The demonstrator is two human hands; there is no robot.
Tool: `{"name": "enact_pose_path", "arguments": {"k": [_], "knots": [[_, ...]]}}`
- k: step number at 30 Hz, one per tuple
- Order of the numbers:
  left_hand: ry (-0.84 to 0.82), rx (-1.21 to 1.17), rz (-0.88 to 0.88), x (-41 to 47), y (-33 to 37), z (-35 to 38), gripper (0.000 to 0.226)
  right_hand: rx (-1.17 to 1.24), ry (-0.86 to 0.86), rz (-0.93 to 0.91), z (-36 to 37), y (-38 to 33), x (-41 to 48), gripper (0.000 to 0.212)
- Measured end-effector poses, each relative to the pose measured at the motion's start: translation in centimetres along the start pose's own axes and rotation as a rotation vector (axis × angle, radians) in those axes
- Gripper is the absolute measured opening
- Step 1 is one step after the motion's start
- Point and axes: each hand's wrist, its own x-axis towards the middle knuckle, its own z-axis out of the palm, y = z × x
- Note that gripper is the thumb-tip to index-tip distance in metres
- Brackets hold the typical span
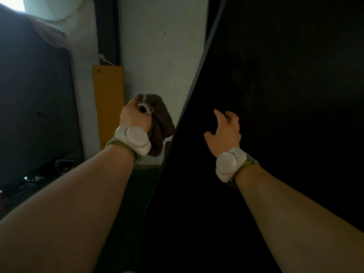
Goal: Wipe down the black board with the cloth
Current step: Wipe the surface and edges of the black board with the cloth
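Observation:
A large black board point(285, 79) fills the right half of the view, its slanted left edge running from the top centre down to the bottom. My left hand point(134, 117) grips a bunched dark brown cloth point(161, 123) just left of that edge, apart from the board's face. My right hand point(226, 131) hovers in front of the board with fingers spread and loosely bent, holding nothing. Whether it touches the surface cannot be told. Both wrists carry white trackers.
A pale wall point(161, 46) stands behind the cloth, with an upright orange panel point(109, 103) against it. A dark panel point(35, 99) covers the left side, with clutter at its foot point(35, 174).

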Motion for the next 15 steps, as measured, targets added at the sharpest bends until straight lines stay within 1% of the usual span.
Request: {"name": "enact_pose_path", "arguments": {"k": [2, 3, 10, 12, 13, 15], "knots": [[0.021, 0.01, -0.019, 0.9, 0.7, 0.0, 0.035, -0.001, 0.026, 0.004, -0.4, -0.3, 0.7, 0.066], [0.024, 0.008, -0.016, 1.7, 1.1, 0.2, 0.041, 0.0, 0.047, 0.002, -0.7, -0.6, 1.4, 0.066], [-0.028, 0.053, 0.057, 5.2, 4.2, 2.2, 0.04, -0.014, 0.166, -0.002, -2.3, -1.7, 4.9, 0.065], [-0.103, -0.012, 0.098, 6.2, 5.4, 2.9, 0.041, -0.001, 0.197, -0.01, -2.6, -1.8, 5.9, 0.064], [-0.168, -0.054, 0.124, 6.4, 5.9, 3.3, 0.042, 0.009, 0.205, -0.013, -2.7, -1.8, 6.3, 0.064], [-0.341, -0.042, 0.159, 6.6, 6.5, 4.5, 0.044, 0.02, 0.234, -0.006, -2.7, -1.6, 6.9, 0.065]]}}
